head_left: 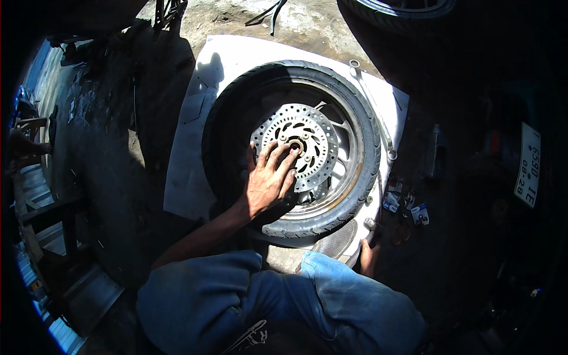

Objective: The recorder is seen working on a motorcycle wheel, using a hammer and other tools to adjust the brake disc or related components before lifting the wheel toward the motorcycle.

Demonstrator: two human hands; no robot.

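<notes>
A motorcycle wheel (370, 133) with a black tyre lies flat, its drilled brake disc (324, 127) facing up. My left hand (269, 180) rests on the disc with its fingers spread, the fingertips by the hub (295, 148) at the centre. Low on the right, beside my knee, is my right hand (368, 255), partly in shadow. Its fingers seem closed around the dark handle of a tool with a short metal head (370, 223); shadow hides the exact kind.
Under the wheel is a white sheet (183, 171). A long ring spanner (374, 109) lies along the tyre's right side. Small packets (419, 214) and a bottle (436, 152) are farther right. Another wheel (408, 10) and black strips (272, 15) lie at the top.
</notes>
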